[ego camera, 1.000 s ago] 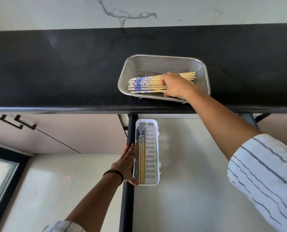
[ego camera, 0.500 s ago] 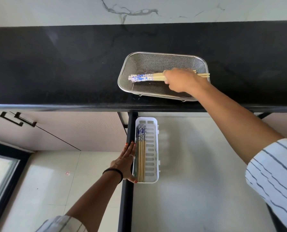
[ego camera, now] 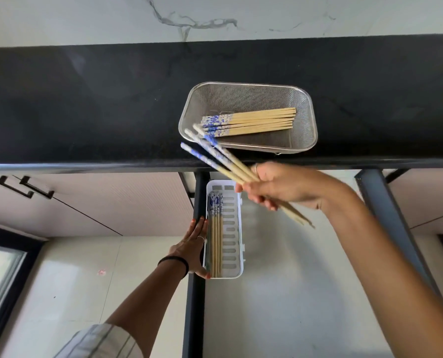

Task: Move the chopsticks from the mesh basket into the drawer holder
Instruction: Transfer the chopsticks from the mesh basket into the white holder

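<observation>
A steel mesh basket (ego camera: pixel 305 140) sits on the black counter and holds several wooden chopsticks (ego camera: pixel 256 121) with blue-patterned ends, lying flat. My right hand (ego camera: pixel 282 187) grips a small bundle of chopsticks (ego camera: pixel 215 156) in the air, just in front of the counter edge and above the top of the white slotted holder (ego camera: pixel 234 220). The bundle slants, patterned ends up to the left. The holder lies in the open drawer and has a few chopsticks (ego camera: pixel 215 233) along its left side. My left hand (ego camera: pixel 194 249) rests flat against the holder's left wall.
The black counter (ego camera: pixel 86 112) runs across the view with a rounded front edge (ego camera: pixel 86 166). The pale drawer floor (ego camera: pixel 292 293) spreads right of the holder, bounded by dark metal rails (ego camera: pixel 195 306). Cabinet doors with black handles (ego camera: pixel 26 188) are at the left.
My right hand lifted a small bundle of chopsticks out of the basket and brought it down and toward me over the holder. My left hand stayed against the holder.
</observation>
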